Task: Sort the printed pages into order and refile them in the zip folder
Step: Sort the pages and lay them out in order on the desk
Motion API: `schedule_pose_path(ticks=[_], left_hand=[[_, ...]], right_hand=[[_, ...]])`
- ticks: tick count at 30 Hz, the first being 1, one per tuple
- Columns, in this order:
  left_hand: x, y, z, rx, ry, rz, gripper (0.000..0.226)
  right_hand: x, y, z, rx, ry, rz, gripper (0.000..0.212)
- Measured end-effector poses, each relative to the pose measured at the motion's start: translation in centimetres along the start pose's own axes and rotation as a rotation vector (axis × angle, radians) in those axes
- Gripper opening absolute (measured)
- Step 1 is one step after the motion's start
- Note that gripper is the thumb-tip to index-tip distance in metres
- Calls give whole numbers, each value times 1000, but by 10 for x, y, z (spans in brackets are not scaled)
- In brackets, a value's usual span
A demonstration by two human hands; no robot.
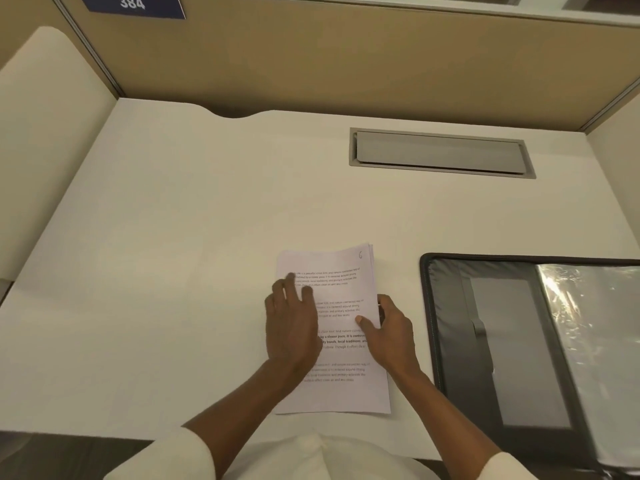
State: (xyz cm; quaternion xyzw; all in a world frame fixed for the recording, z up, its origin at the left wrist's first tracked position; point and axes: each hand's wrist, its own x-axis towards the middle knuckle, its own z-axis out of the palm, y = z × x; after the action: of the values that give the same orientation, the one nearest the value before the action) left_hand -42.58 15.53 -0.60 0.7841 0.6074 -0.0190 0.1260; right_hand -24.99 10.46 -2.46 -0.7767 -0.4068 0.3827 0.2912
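A stack of printed pages (341, 289) lies on the white desk (173, 271) in front of me, the top sheet marked with a handwritten 6 in its upper right corner. My left hand (292, 327) rests flat on the left half of the stack with fingers spread. My right hand (391, 332) grips the stack's right edge, thumb on top of the paper and fingers curled under the side. The black zip folder (460, 341) lies open to the right, showing grey inner pockets and clear plastic sleeves (595, 341).
A grey cable hatch (440, 152) is set into the desk at the back right. Tan partition walls (311, 57) enclose the desk on three sides, with a blue 384 sign (133, 3) at top left.
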Motion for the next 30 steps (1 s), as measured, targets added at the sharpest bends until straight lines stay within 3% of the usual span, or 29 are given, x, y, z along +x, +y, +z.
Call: schedule_pose_path(ticks=[4, 9, 11, 18, 30], left_hand=[[14, 21, 5, -449, -39, -28, 39], [35, 46, 2, -819, -82, -178, 38], [40, 49, -1, -915, -104, -263, 40], [45, 44, 3, -1038, -191, -390, 69], [38, 26, 16, -1176, -173, -414, 49]], right_hand=[[-5, -4, -3, 148, 36, -63, 22], [-6, -15, -14, 557, -50, 72, 17], [-4, -16, -17, 607, -87, 101, 16], [-2, -14, -20, 674, -165, 139, 16], [8, -9, -10, 682, -91, 185, 31]])
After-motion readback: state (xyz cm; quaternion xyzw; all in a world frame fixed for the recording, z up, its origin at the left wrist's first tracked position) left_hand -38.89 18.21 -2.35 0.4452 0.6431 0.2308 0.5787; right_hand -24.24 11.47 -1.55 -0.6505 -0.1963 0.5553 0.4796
